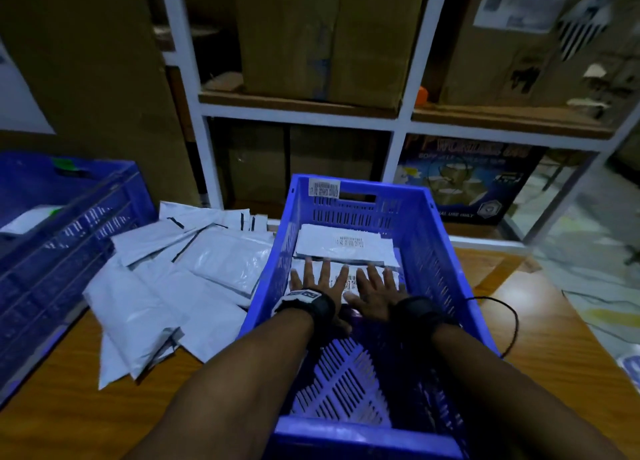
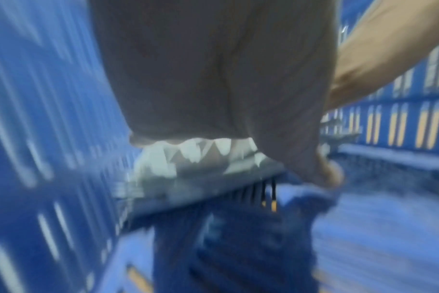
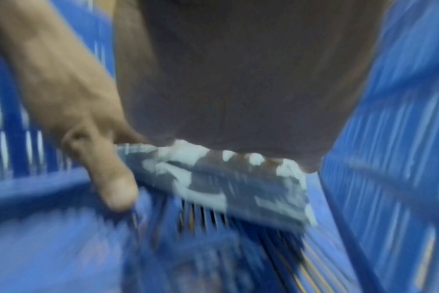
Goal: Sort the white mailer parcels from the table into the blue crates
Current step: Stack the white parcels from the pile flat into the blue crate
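In the head view both hands lie inside the nearer blue crate (image 1: 446, 251). My left hand (image 1: 320, 279) and right hand (image 1: 375, 288) press flat, fingers spread, on a white mailer parcel (image 1: 349, 281) on the crate floor. A second white parcel (image 1: 346, 246) with a barcode label lies just beyond the fingertips. In the blurred left wrist view the palm (image 2: 213, 79) covers that parcel (image 2: 163, 170). The right wrist view shows the right palm (image 3: 238, 79) on the parcel (image 3: 213, 178), thumb (image 3: 113, 188) out to the side. A heap of white mailer parcels (image 1: 180, 279) lies on the table left of the crate.
A second blue crate (image 1: 59, 237) stands at the left table edge with a parcel inside. The wooden table (image 1: 540, 321) carries a black cable at the right. White shelving (image 1: 311, 116) with cardboard boxes stands behind the table.
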The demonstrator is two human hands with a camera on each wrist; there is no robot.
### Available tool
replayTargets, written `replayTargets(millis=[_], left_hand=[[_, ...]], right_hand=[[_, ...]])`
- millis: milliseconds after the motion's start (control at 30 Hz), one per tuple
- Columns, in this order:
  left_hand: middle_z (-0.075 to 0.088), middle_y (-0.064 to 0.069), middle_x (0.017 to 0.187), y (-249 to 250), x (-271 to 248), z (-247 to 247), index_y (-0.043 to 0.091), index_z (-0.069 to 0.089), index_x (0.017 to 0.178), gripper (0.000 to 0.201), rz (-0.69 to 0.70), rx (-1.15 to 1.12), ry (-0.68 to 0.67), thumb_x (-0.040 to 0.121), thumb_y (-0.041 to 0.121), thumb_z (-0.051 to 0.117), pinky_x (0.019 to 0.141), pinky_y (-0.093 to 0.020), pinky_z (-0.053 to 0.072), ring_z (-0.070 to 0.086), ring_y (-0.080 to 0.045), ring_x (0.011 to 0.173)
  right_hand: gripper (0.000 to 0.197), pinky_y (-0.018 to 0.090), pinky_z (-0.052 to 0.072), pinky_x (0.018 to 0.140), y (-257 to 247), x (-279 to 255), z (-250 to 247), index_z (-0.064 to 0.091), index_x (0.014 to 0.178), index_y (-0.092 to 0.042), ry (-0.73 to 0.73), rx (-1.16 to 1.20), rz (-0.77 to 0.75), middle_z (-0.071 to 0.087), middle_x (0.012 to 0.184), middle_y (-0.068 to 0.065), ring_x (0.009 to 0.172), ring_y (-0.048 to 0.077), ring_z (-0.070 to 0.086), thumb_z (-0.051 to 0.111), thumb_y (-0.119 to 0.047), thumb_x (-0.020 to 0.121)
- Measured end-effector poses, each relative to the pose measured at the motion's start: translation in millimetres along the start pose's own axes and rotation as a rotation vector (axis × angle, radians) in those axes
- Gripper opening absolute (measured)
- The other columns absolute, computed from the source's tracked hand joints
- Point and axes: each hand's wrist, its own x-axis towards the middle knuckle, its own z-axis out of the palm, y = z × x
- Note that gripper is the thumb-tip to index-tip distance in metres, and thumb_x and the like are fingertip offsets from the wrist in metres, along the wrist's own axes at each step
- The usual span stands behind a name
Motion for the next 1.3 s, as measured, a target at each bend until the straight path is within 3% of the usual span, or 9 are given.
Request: replayTargets(millis=[167, 267, 333, 400, 467, 600, 900, 1067, 1300], left_hand=[[-0.027, -0.009, 0.162, 25.7, -27.2, -55.4, 0.024, -0.012, 0.157, 0.104, -0.075, 0.057, 0.196, 0.090, 0.060, 0.059, 0.113, -0.071, -0.004, -0.024, -0.041, 0.147], [-0.017, -0.010, 0.165, 33.7, -45.4, -99.2, 0.024, 0.001, 0.159, 0.092, -0.061, 0.116, 0.257, 0.093, 0.055, 0.057, 0.112, -0.073, -0.002, -0.019, -0.042, 0.148], [-0.008, -0.012, 0.166, 33.7, -58.7, -124.7, 0.023, 0.010, 0.158, 0.087, -0.050, 0.159, 0.325, 0.093, 0.055, 0.057, 0.113, -0.072, 0.001, -0.012, -0.042, 0.150], [-0.002, -0.011, 0.166, 28.1, -75.3, -144.9, 0.024, 0.012, 0.158, 0.085, -0.037, 0.191, 0.419, 0.092, 0.056, 0.056, 0.113, -0.072, 0.003, -0.008, -0.040, 0.151], [-0.002, -0.009, 0.166, 14.7, -94.3, -159.8, 0.026, 0.010, 0.158, 0.087, -0.020, 0.201, 0.507, 0.091, 0.055, 0.057, 0.114, -0.071, 0.003, -0.009, -0.039, 0.151], [-0.008, -0.005, 0.166, -24.4, -132.9, -179.9, 0.030, 0.001, 0.158, 0.091, -0.047, 0.255, 0.633, 0.091, 0.053, 0.059, 0.114, -0.070, 0.001, -0.014, -0.036, 0.151], [-0.007, -0.005, 0.165, -153.6, -170.9, -189.9, 0.031, -0.004, 0.156, 0.093, -0.030, 0.341, 0.800, 0.091, 0.049, 0.060, 0.114, -0.069, 0.006, -0.013, -0.036, 0.151], [-0.011, -0.004, 0.165, -233.1, -173.9, -175.5, 0.032, -0.006, 0.156, 0.091, -0.034, 0.294, 0.760, 0.093, 0.049, 0.057, 0.113, -0.070, 0.004, -0.015, -0.036, 0.150], [-0.027, -0.005, 0.162, -308.3, -160.1, -127.7, 0.032, -0.009, 0.157, 0.092, -0.023, 0.326, 0.647, 0.094, 0.057, 0.053, 0.112, -0.072, 0.002, -0.021, -0.039, 0.149]], right_hand=[[0.052, 0.056, 0.029, 0.110, -4.9, -32.4, -66.2, 0.036, 0.144, -0.010, 0.257, -0.048, -0.080, 0.017, 0.160, 0.015, 0.147, 0.039, 0.012, 0.041, -0.039, 0.100], [0.019, 0.046, 0.050, 0.087, -14.7, -63.2, -117.8, 0.057, 0.107, -0.011, 0.433, -0.048, -0.146, 0.058, 0.126, 0.017, 0.114, 0.036, 0.053, 0.050, -0.024, 0.094], [0.008, 0.043, 0.051, 0.078, -21.1, -78.9, -143.2, 0.056, 0.094, -0.014, 0.529, -0.082, -0.163, 0.064, 0.113, 0.016, 0.101, 0.037, 0.059, 0.052, -0.020, 0.089], [0.025, 0.045, 0.047, 0.087, -25.1, -88.0, -157.8, 0.058, 0.112, -0.016, 0.605, -0.142, -0.207, 0.055, 0.133, 0.015, 0.117, 0.036, 0.053, 0.053, -0.025, 0.089], [0.042, 0.049, 0.036, 0.103, -31.8, -93.6, -163.7, 0.049, 0.131, -0.016, 0.683, -0.201, -0.266, 0.026, 0.157, 0.015, 0.139, 0.036, 0.032, 0.053, -0.030, 0.092], [0.056, 0.052, 0.017, 0.116, -57.7, -103.6, -169.3, 0.031, 0.148, -0.021, 0.784, -0.180, -0.336, -0.004, 0.164, 0.010, 0.150, 0.031, -0.001, 0.046, -0.040, 0.098], [0.053, 0.056, 0.025, 0.111, -142.2, -111.1, -201.4, 0.044, 0.140, -0.017, 0.926, -0.392, -0.469, 0.022, 0.158, 0.016, 0.146, 0.036, 0.018, 0.052, -0.039, 0.093], [0.041, 0.053, 0.035, 0.100, -222.0, -103.6, -218.4, 0.051, 0.121, -0.011, 0.948, -0.439, -0.430, 0.043, 0.129, 0.018, 0.122, 0.038, 0.043, 0.055, -0.036, 0.088], [0.060, 0.058, 0.019, 0.114, -314.3, -65.3, -194.9, 0.032, 0.147, -0.023, 0.772, -0.396, -0.416, 0.026, 0.151, 0.014, 0.142, 0.033, 0.020, 0.051, -0.042, 0.094]])
